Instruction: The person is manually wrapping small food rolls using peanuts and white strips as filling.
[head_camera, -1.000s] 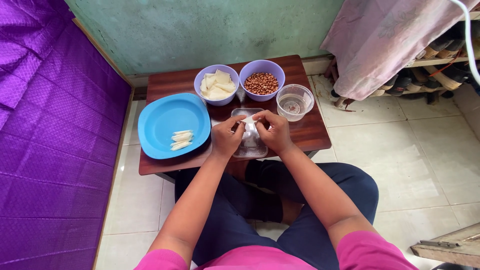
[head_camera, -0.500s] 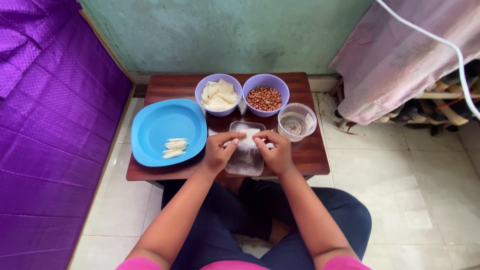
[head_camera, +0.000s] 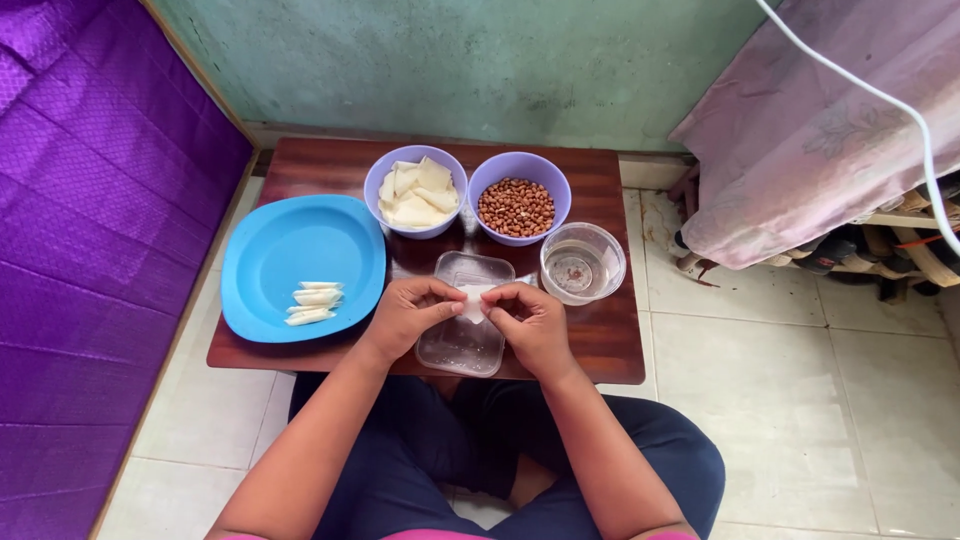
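My left hand (head_camera: 408, 313) and my right hand (head_camera: 532, 322) meet over a clear plastic tray (head_camera: 462, 345) at the front of a low brown table (head_camera: 610, 340). Both pinch a small white wrapper piece (head_camera: 472, 299) between their fingertips. Behind the hands stand a purple bowl of white wrapper squares (head_camera: 415, 190) and a purple bowl of peanuts (head_camera: 517, 205). A clear bowl with a little water (head_camera: 581, 264) sits to the right of the tray. On the left lies a blue plate (head_camera: 290, 250) with three folded white rolls (head_camera: 314, 301).
A purple quilted surface (head_camera: 90, 200) runs along the left. A green wall (head_camera: 450, 60) is behind the table. Pink cloth (head_camera: 820, 130) hangs over a rack at the right, with a white cable (head_camera: 880, 95) across it. Pale floor tiles (head_camera: 790, 400) surround my crossed legs.
The camera view has shifted slightly; both hands stay together over the clear tray, still working the white wrapper piece, lowered a little toward the tray.
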